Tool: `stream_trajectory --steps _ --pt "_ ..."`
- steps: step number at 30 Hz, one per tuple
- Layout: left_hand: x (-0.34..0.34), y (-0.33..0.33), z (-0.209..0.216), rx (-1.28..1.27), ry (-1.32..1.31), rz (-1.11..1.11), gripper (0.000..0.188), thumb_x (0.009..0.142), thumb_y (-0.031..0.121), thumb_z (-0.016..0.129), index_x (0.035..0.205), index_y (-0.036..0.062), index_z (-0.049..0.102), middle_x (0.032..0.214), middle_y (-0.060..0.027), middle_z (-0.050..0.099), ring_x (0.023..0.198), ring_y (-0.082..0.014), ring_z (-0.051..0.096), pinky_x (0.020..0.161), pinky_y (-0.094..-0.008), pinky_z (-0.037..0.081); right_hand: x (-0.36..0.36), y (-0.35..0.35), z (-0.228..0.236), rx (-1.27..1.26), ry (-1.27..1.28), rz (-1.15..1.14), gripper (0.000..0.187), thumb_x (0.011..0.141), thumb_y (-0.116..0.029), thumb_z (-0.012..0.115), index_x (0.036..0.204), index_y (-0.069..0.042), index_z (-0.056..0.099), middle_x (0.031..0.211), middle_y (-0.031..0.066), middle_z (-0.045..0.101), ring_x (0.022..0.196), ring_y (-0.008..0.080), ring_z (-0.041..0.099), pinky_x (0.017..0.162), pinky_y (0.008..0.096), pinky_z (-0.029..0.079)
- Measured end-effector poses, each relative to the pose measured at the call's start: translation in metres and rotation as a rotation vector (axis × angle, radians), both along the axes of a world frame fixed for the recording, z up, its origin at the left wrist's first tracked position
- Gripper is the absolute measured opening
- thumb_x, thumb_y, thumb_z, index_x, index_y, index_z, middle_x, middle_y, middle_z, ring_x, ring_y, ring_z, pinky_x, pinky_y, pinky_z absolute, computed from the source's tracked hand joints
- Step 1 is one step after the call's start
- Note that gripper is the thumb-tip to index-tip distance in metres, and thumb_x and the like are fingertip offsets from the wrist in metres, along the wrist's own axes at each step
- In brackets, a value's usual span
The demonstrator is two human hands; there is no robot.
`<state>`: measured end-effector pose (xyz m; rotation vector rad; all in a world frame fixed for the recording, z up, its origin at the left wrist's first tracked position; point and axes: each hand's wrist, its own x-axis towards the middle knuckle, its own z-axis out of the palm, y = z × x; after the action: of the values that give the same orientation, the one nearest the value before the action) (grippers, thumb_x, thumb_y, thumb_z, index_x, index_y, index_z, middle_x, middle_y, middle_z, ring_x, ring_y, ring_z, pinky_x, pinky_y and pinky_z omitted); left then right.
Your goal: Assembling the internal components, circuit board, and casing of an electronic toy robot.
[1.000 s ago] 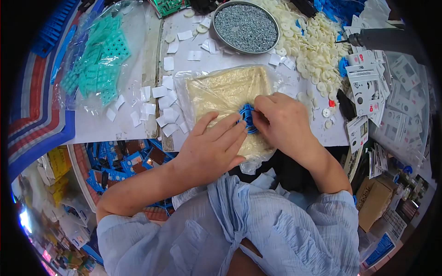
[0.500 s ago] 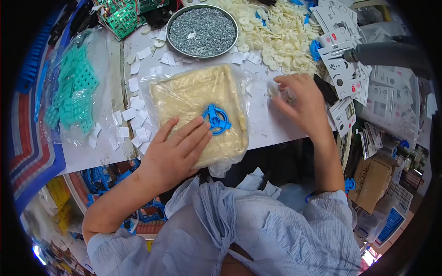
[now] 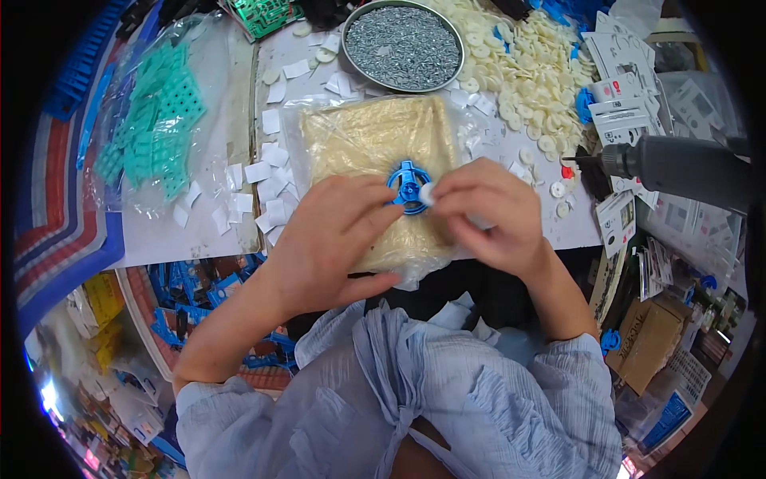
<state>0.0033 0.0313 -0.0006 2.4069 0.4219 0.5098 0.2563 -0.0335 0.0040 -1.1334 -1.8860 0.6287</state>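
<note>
A blue round plastic part (image 3: 408, 188), a ring with a hub in its middle, lies on a padded tan bundle (image 3: 359, 132) wrapped in clear plastic. My left hand (image 3: 335, 239) rests over the bundle's left side, thumb spread, and its fingertips touch the part's left edge. Between the thumb and fingers of my right hand (image 3: 495, 211) is a small white plastic disc (image 3: 427, 194), held against the right side of the blue part. Many similar cream-white discs (image 3: 535, 88) are heaped at the far right of the table.
Behind the bundle stands a round metal tray (image 3: 345, 60) of small screws. A dark powered screwdriver (image 3: 670, 164) points in from the right, near printed cards (image 3: 626, 80). Small white paper squares (image 3: 271, 188) and bagged green pieces (image 3: 152, 120) lie left. Blue parts (image 3: 187, 295) sit below the table edge.
My right hand has come from the discs at the right to the blue part, bringing a white disc. The left fingers stay at the part's left side. The view has shifted a little.
</note>
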Motion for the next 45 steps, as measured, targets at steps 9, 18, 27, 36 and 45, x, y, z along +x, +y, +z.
stream_trajectory --steps 9,18,27,36,45 --pt "0.009 -0.007 0.014 -1.378 -0.011 0.169 0.017 0.103 0.016 0.058 0.102 0.0000 0.065 0.078 -0.0022 0.065 0.061 -0.0037 0.055 0.054 -0.0204 0.042 -0.017 -0.006 0.002 0.145 -0.040 0.265 0.025 0.068 0.002 0.078 0.091 -0.001 0.067 0.100 0.0142 0.069 0.085 0.0339 0.068 0.069 0.0396 0.056" --pt "-0.031 0.047 0.036 -0.110 -0.021 0.493 0.013 0.089 0.012 0.070 0.097 0.0020 0.069 0.083 -0.0092 0.069 0.067 -0.0188 0.064 0.060 -0.0321 0.050 0.051 0.002 -0.009 0.000 -0.414 -0.333 0.018 0.077 0.008 0.069 0.091 -0.002 0.067 0.097 0.0131 0.067 0.089 0.0316 0.067 0.078 0.0360 0.053" --pt "-0.283 0.296 0.069 0.312 0.495 1.488 0.044 0.088 0.042 0.072 0.112 0.0054 0.073 0.109 -0.0205 0.072 0.100 -0.0336 0.069 0.085 -0.0397 0.053 0.059 0.005 -0.032 -0.063 -0.391 -0.318 0.016 0.079 0.008 0.066 0.094 0.000 0.064 0.102 0.0165 0.063 0.089 0.0327 0.063 0.076 0.0369 0.052" --pt "-0.391 0.379 -0.008 -0.684 -0.096 1.121 0.054 0.097 0.037 0.064 0.141 0.0075 0.056 0.132 -0.0105 0.062 0.111 -0.0198 0.062 0.087 -0.0361 0.052 0.117 -0.035 0.028 -0.089 -0.377 -0.362 0.017 0.080 -0.005 0.074 0.097 -0.004 0.069 0.102 0.0105 0.068 0.093 0.0277 0.067 0.080 0.0379 0.054" --pt "-0.247 0.217 0.097 -0.471 -0.545 1.041 0.045 0.103 0.021 0.060 0.143 0.0064 0.049 0.125 -0.0077 0.061 0.110 -0.0156 0.058 0.097 -0.0363 0.047 0.233 -0.051 0.044 0.156 -0.838 -1.071 0.031 0.083 -0.018 0.071 0.111 -0.003 0.069 0.102 0.0129 0.071 0.090 0.0320 0.066 0.083 0.0439 0.051"
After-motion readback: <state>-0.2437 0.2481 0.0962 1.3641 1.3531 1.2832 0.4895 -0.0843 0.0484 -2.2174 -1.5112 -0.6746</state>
